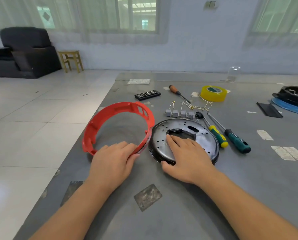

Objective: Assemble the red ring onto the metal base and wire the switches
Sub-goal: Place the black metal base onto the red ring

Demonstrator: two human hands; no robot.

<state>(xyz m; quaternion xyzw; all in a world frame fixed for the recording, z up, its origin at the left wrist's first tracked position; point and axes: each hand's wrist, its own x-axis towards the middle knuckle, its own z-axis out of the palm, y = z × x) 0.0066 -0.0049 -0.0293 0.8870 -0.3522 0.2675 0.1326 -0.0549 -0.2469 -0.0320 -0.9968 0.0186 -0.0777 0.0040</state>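
The red ring (pixel 99 123) lies on the grey table near its left edge. My left hand (pixel 113 158) grips the ring's near rim, fingers over the wall and thumb outside. To its right lies the round metal base (pixel 207 135), dark and perforated with a central cut-out. My right hand (pixel 186 156) rests on the base with straight fingers, thumb at its near rim. Behind the base stands a row of several grey switches (pixel 178 113) with thin white wires (pixel 199 106).
Two screwdrivers (pixel 217 134) (pixel 236 139) lie right of the base. A wooden-handled screwdriver (pixel 178 93), yellow tape roll (pixel 213 93) and black bit case (pixel 147 94) lie farther back. A black and blue part (pixel 293 99) sits far right. The table's left edge (pixel 85 135) drops to tiled floor.
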